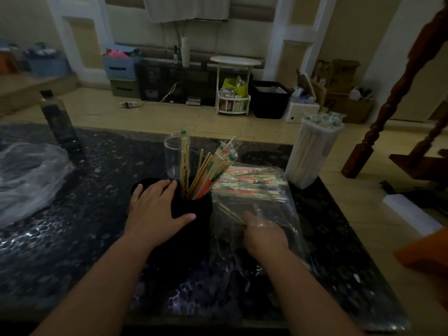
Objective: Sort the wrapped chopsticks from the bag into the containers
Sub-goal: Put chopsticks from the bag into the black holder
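A dark, marbled bench [72, 238] fills the near field in dim light. Beyond it, at twelve o'clock, lie a pale tiled floor, stacked crates [118, 69] and a white round side table [235, 86] against the wall. At nine o'clock on the bench lies crumpled clear plastic [26, 175], and a dark bottle [58, 120] stands upright at ten o'clock of it. Near the centre, the left hand [155, 209] lies against the nine o'clock side of a black container [194, 212], with fingers spread and nearly straight and the thumb across its front. Wrapped chopsticks [206, 173] stand in that container; a few are upright, and most fan with their tops toward one o'clock. A clear jar [173, 154] stands just behind at twelve o'clock, and one wrapped pair appears to stand in it. At three o'clock of the black container a clear plastic bag [278, 209] lies flat, touching it. The bag's pile of chopsticks [254, 181] lies at its far end, with long axes running roughly nine to three o'clock. The right hand [264, 234] is inside the bag's near mouth, seen through the film, with its fingers toward eleven o'clock beside a thin loose pair. Whether it pinches that pair cannot be told. At two o'clock a tall translucent container [312, 156] stands on the bench edge, packed with upright wrapped chopsticks. A turned wooden post [388, 105] leans at the far right.
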